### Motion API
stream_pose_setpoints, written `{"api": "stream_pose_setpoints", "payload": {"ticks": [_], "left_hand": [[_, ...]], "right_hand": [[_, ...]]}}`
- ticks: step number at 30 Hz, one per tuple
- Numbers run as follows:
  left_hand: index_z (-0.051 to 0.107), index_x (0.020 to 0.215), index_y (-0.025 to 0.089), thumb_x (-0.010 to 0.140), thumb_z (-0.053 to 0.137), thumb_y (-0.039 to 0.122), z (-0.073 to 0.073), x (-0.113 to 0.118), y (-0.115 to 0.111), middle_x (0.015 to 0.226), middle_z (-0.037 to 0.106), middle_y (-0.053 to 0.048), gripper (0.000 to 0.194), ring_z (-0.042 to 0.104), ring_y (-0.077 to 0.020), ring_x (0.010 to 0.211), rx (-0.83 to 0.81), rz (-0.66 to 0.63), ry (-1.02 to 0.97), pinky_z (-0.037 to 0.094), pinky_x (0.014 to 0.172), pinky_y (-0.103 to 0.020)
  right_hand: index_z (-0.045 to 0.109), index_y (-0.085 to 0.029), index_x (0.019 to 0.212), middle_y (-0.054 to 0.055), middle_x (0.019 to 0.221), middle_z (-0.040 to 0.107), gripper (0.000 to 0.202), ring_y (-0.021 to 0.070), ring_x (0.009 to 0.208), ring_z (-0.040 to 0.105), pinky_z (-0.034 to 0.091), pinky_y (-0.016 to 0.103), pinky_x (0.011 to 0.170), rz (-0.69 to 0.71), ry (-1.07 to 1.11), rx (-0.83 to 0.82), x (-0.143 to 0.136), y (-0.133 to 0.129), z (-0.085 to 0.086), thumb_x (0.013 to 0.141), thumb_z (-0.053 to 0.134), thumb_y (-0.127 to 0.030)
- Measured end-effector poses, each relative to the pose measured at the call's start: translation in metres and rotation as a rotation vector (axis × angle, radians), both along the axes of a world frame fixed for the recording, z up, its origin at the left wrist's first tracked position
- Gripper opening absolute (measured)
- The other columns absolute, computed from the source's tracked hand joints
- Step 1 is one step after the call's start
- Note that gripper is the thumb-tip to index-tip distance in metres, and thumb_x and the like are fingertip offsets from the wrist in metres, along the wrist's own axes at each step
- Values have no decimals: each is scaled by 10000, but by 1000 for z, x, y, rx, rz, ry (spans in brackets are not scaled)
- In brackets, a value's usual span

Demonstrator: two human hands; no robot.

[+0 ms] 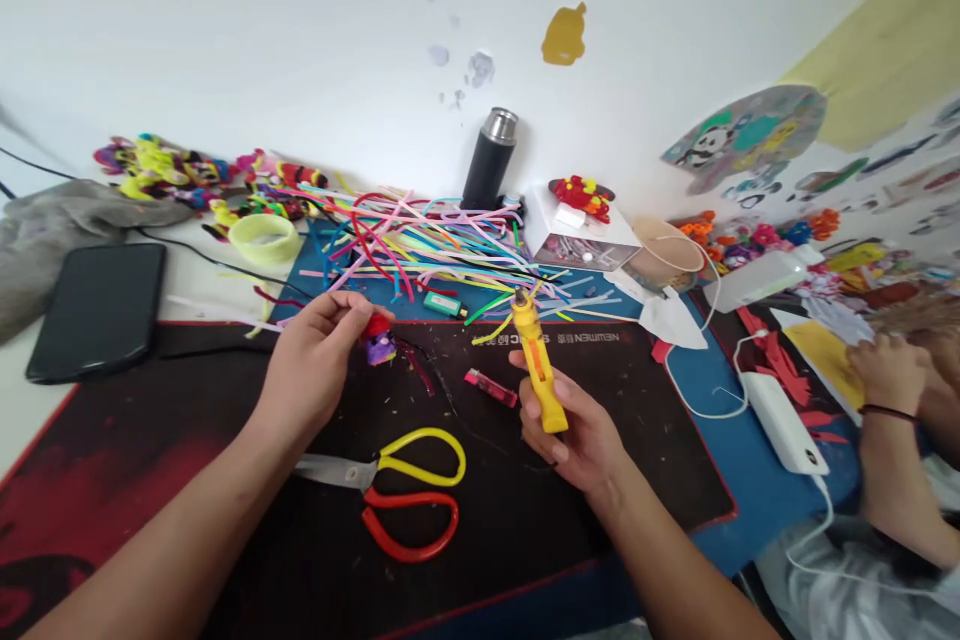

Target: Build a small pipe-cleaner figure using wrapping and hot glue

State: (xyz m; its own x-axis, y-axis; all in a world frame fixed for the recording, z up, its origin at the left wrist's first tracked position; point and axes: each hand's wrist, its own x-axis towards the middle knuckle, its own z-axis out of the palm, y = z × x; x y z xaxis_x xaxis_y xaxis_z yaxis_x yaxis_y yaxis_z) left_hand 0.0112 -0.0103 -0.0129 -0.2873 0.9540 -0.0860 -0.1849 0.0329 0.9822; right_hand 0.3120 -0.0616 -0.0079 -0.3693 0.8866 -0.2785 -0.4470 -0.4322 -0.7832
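My left hand (319, 350) is closed, pinching a small red and purple fuzzy craft piece (380, 346) at its fingertips. Dark and reddish strands (420, 368) lie on the mat beside that piece. In my right hand (577, 435) is a yellow hot glue gun (536, 355), its dark nozzle pointing up and away from me. Between the hands a red lighter-like object (491, 387) rests on the mat. Scissors (364, 476) with one yellow and one red handle lie nearer to me, blades toward my left forearm, which partly covers them.
A black mat (615, 530) covers much of the blue table. Behind it lie piled pipe cleaners (420, 240), a black flask (487, 165) and a white box (581, 240). A phone (97, 310) and tape roll (262, 240) are left. A white power bank (784, 425) and another person's hands (889, 370) are right.
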Motion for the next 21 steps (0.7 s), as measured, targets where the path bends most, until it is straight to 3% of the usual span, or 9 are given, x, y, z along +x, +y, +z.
{"api": "stream_pose_setpoints", "payload": {"ticks": [7, 12, 17, 21], "left_hand": [[718, 883, 234, 830, 904, 425, -3, -6, 7, 882, 814, -25, 272, 718, -181, 807, 22, 135, -71, 546, 730, -260], [712, 868, 231, 874, 873, 440, -3, -10, 9, 879, 807, -31, 265, 670, -170, 734, 43, 174, -67, 513, 647, -259], [699, 868, 235, 846, 891, 467, -3, -12, 10, 861, 808, -31, 302, 684, -177, 730, 60, 209, -51, 525, 657, -273], [708, 896, 231, 830, 918, 457, -5, -14, 11, 881, 828, -37, 316, 725, -190, 798, 77, 232, -58, 560, 729, -283]], "right_hand": [[656, -227, 980, -84, 639, 520, 368, 56, 387, 285, 202, 220, 388, 177, 66, 5, -38, 32, 27, 923, 842, -539], [661, -259, 1052, -107, 635, 511, 337, 61, 340, 265, 232, 218, 355, 228, 125, 23, -57, 55, 46, 943, 795, -549], [724, -226, 1272, -60, 667, 641, 432, 101, 367, 457, 277, 232, 361, 218, 30, 160, -85, 63, 31, 992, 726, -555], [754, -201, 1234, -57, 634, 637, 423, 100, 410, 488, 317, 226, 406, 232, -36, 206, -94, 53, 18, 1013, 788, -560]]}}
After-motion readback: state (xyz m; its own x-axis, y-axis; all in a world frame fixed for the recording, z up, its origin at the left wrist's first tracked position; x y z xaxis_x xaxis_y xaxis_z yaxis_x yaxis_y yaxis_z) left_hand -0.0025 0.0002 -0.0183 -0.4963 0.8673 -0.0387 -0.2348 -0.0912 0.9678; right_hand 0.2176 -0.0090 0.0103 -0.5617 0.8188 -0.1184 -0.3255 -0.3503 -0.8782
